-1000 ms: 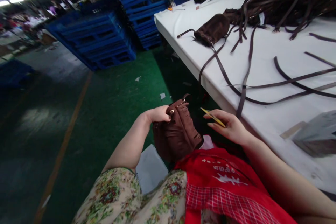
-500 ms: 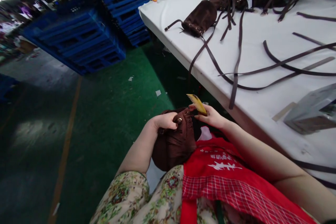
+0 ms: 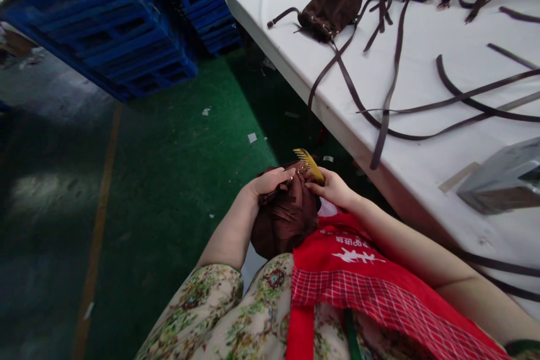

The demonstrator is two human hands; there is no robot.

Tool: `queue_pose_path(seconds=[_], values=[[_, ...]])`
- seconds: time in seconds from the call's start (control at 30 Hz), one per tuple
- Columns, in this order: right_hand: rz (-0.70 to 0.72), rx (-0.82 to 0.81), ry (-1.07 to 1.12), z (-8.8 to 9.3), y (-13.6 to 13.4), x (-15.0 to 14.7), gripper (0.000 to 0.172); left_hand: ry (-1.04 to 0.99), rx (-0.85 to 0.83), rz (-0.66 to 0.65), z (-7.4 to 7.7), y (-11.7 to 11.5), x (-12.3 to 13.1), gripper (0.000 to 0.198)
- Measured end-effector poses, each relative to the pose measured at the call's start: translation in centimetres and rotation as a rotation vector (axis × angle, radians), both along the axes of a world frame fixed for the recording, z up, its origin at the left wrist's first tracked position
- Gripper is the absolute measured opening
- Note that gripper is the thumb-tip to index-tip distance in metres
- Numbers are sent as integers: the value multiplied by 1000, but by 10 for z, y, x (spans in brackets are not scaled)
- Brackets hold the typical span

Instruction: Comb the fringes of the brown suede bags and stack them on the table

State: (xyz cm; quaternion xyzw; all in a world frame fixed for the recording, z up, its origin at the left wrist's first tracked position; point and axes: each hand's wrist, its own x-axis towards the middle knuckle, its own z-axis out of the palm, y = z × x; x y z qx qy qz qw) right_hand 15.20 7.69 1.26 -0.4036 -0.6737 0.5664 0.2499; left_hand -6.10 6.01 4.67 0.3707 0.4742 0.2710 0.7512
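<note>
A dark brown drawstring bag (image 3: 287, 219) rests against my lap, its gathered top edge set with small metal eyelets. My left hand (image 3: 273, 181) is closed on the bag's upper edge from the left side. In my right hand (image 3: 333, 187) is a yellow wide-toothed comb (image 3: 311, 166), its teeth pointing up and left over the bag's gathered edge. The right fingertips also touch the bag's fabric; part of them is hidden behind the comb and cloth.
On the white table (image 3: 291, 62) at the right lie another brown drawstring bag (image 3: 333, 5), several long dark straps (image 3: 394, 79) and a clear plastic bag (image 3: 502, 177). Blue pallets (image 3: 113, 39) are stacked at the back left. Paper scraps (image 3: 252, 138) dot the green floor.
The comb and my right hand have shifted slightly left, closer to the bag's edge. My left fingers have straightened along that edge. The head view has tilted down a little.
</note>
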Motion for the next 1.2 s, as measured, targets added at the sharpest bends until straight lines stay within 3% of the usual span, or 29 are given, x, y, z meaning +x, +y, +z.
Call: queue_pose_path(seconds=[0.2,0.33,0.4,0.5,0.57,0.63,0.7,0.8,0.87,0.97,1.1,1.2], values=[[269,-213,151,-4,-6,4,47,-44,-18,25,-6,-6,3,49],[321,-321,121,-7,-10,11,38,86,34,-2,-17,-2,1,44],[369,-373,82,-9,-13,14,37,298,140,-73,-23,3,2,37],[416,-434,24,-10,-16,15,41,696,447,-63,-30,11,10,24],[380,-442,38,-10,-15,15,41,724,673,-79,-32,15,19,42],[341,-443,73,-6,-11,17,40,570,793,-232,-34,21,27,50],[317,-464,81,0,-4,22,38,452,757,-425,-34,29,30,42],[207,-527,62,8,10,34,36,430,533,-652,-30,43,27,25],[117,-567,86,11,19,41,36,400,394,-779,-23,51,25,32],[85,-595,96,14,28,44,36,433,361,-923,-16,54,33,51],[123,-581,-56,14,30,40,33,503,369,-881,-28,39,57,56],[134,-559,-117,6,29,39,33,282,231,-707,-47,20,68,52]])
